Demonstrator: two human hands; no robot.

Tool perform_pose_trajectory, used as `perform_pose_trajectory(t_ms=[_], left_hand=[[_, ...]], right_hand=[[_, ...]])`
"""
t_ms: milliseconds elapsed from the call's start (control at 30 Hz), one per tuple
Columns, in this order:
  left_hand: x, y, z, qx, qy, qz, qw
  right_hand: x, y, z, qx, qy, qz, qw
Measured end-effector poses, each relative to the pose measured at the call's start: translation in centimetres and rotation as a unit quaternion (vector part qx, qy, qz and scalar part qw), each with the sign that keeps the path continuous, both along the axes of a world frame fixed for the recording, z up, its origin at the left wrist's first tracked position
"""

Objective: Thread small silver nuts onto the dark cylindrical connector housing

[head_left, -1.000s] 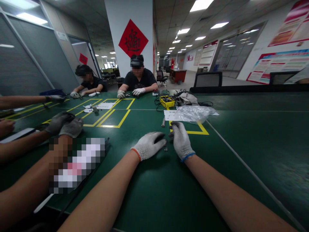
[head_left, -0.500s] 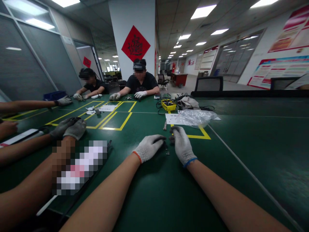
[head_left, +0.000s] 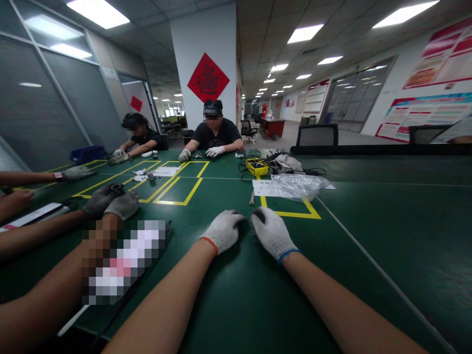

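Note:
My left hand point(head_left: 224, 232), in a white knit glove with an orange cuff, hovers low over the green table with its thumb and fingers drawn together. What it pinches, if anything, is too small to make out. Close to its right is my right hand point(head_left: 272, 234), gloved with a blue cuff, its fingers curled down and their tips partly hidden. A few small metal rings point(head_left: 254, 235) lie beside its fingers, partly covered by the hand. Just beyond both hands, a slim metal piece point(head_left: 251, 198) lies on the table.
A clear plastic bag point(head_left: 300, 187) lies over white paper point(head_left: 261, 188). Behind it are a yellow bin point(head_left: 257, 168) and tangled black cables. On my left, a co-worker's gloved hands point(head_left: 123, 205) hold a dark ring-shaped part. Two people sit across the green table point(head_left: 228, 305).
My right hand has shifted left and down over the small rings, covering some of them. My left hand has moved slightly left. The camera has tilted up a little.

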State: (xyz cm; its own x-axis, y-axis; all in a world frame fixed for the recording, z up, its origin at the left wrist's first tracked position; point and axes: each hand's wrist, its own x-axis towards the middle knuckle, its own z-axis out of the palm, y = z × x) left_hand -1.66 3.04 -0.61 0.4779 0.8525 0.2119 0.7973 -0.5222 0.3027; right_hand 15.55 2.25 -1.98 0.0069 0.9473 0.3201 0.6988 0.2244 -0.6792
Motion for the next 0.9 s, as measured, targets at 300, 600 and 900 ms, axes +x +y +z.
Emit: perform_pose_trajectory(t_ms=[300,600,900], left_hand=[[-1.3,0.3,0.1,-0.031,-0.037,-0.033,0.998],[-0.8,-0.5,0.4,-0.009,-0.021,-0.002,1.000],[-0.7,-1.2,1.4,0.012,0.063,0.039,0.997]], right_hand=[[0.3,-1.1,1.1,-0.063,-0.195,0.021,0.978],[0.7,-1.3,1.4,-0.070,-0.178,0.005,0.981],[1.1,-0.9,1.0,-0.072,-0.218,0.017,0.973]])
